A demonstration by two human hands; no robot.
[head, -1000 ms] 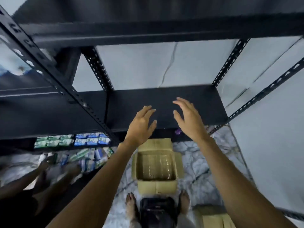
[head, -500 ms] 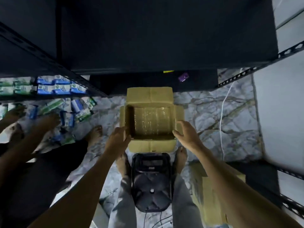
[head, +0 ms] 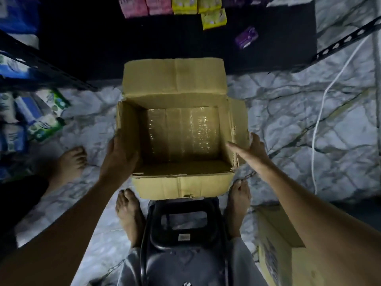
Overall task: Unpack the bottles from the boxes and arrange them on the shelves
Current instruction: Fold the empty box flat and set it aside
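I can't tell what sits under the shiny wrap (head: 182,133) in the box (head: 175,79) at centre; it's too dim to call it bottles. Twelve o'clock, the pink and yellow packets (head: 185,5) are chopped by the top edge, and at nine o'clock the packs (head: 39,118) are a blur. Five o'clock, the right forearm (head: 309,223) covers a second box (head: 276,234) that runs off the bottom edge.

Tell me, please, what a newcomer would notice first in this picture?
The open cardboard box on the marble floor in the middle draws the eye, with something under shiny film at its bottom. The left hand touches its left wall and the right hand reaches at its right flap. Above, pink packs and yellow packs lie on the dark shelf.
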